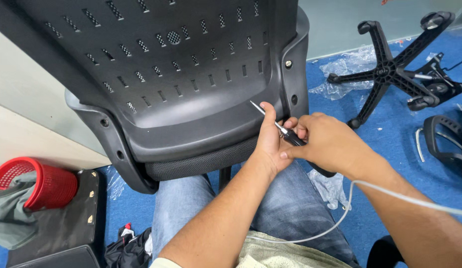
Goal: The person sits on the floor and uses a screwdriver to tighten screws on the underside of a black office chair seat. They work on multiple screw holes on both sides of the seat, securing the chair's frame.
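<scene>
Blue carpet (290,89) surrounds a black chair back (181,74) at frame centre. Both hands close on a screwdriver (283,131): left hand (270,144) steadies the shaft, right hand (330,144) grips the handle. Best kept square to the screw, tip pressed firmly.

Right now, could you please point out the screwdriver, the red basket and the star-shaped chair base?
screwdriver (283,131), head view, on its metal shaft
red basket (54,186), head view, on its side wall
chair base (390,69), head view, on its hub
</scene>
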